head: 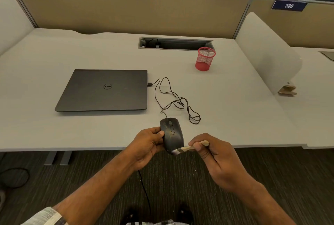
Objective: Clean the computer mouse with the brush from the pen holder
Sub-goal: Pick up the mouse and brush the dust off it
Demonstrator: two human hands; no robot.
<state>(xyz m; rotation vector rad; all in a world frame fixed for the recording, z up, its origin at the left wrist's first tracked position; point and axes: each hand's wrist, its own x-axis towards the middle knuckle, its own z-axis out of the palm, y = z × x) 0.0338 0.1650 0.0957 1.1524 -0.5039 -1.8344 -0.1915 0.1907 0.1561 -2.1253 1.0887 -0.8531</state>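
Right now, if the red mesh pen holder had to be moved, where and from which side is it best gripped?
Grip the pen holder around its mesh wall near the open rim, coming from the front. It stands upright, leaning slightly in this wide view, and looks empty. The cable tray sits close behind, so a rear approach is cramped.

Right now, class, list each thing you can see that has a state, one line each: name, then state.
Laptop: closed, flat on the desk.
Mouse: lifted, held in the left hand, dusty on top.
Cable: plugged into the laptop, loosely looped.
Brush: held in the right hand, bristles on the mouse's near end.
Pen holder: upright, looks empty.
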